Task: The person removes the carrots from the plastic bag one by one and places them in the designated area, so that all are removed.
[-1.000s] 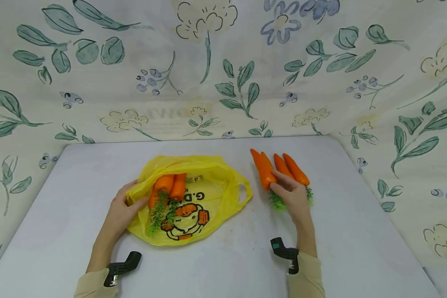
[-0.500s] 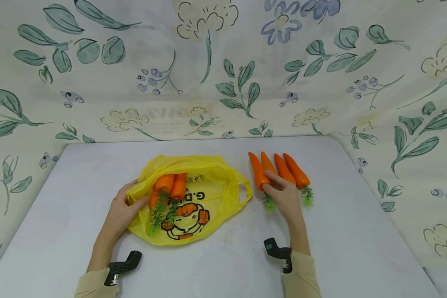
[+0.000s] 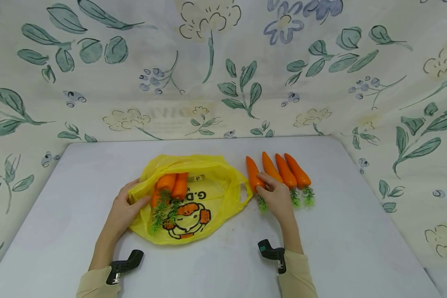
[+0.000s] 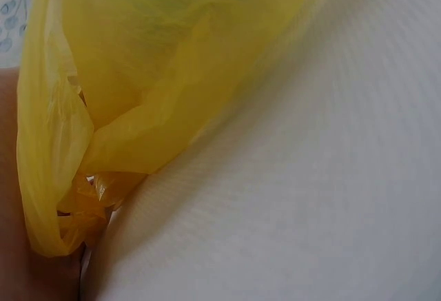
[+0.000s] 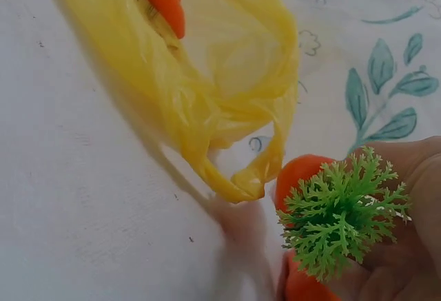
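On the left of the table lies a yellow plastic bag [image 3: 216, 207], its mouth spread and a printed cartoon showing. Several orange carrots [image 3: 179, 187] with green tops rest inside it. My left hand [image 3: 124, 207] grips the bag's left rim, thumb over the edge; folded yellow film hides part of it in the left wrist view. Just right of the bag's handle loop, my right hand [image 3: 277, 198] pinches a carrot [image 3: 251, 167] near its leafy end. Its green top [image 5: 341, 218] faces the right wrist camera.
Three more carrots [image 3: 297, 170] lie side by side to the right of the held one, tips pointing away. A white table [image 3: 216, 273] carries everything. Floral cloth [image 3: 164, 54] hangs behind and along the sides. Black wrist cameras [image 3: 272, 251] stick out from both sleeves.
My right hand has moved left with the carrot, away from the other carrots and close to the bag's handle. The left hand and the bag stay in place.
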`<action>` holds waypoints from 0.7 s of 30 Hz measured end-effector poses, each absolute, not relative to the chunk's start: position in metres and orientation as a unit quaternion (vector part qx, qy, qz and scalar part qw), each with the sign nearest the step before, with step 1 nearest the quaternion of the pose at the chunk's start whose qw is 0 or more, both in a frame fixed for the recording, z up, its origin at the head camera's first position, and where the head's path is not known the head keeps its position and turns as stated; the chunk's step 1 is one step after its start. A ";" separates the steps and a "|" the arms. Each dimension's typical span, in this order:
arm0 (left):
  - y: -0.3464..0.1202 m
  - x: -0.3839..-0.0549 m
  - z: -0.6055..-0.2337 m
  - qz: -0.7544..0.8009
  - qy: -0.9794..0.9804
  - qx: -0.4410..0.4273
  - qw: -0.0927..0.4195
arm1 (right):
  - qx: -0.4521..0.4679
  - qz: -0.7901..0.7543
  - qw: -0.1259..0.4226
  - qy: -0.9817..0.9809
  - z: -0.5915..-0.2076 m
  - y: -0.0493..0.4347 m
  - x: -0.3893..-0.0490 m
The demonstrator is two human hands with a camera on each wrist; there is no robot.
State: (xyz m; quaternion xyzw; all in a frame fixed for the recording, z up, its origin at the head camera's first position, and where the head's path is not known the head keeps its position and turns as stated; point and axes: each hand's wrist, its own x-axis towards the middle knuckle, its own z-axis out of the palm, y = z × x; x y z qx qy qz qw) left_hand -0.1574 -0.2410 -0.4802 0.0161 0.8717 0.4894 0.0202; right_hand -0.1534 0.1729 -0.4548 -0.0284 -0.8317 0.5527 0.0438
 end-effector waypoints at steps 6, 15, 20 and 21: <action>-0.241 -0.157 -0.481 0.492 0.870 0.017 0.014 | -0.028 0.547 0.051 -0.835 -0.457 0.169 -0.154; -0.240 -0.158 -0.479 0.483 0.875 0.014 0.022 | -0.054 0.510 0.042 -0.858 -0.465 0.167 -0.157; -0.240 -0.158 -0.479 0.483 0.875 0.014 0.022 | -0.056 0.514 0.044 -0.855 -0.468 0.166 -0.159; -0.240 -0.158 -0.479 0.483 0.875 0.014 0.022 | -0.059 0.510 0.044 -0.857 -0.469 0.166 -0.160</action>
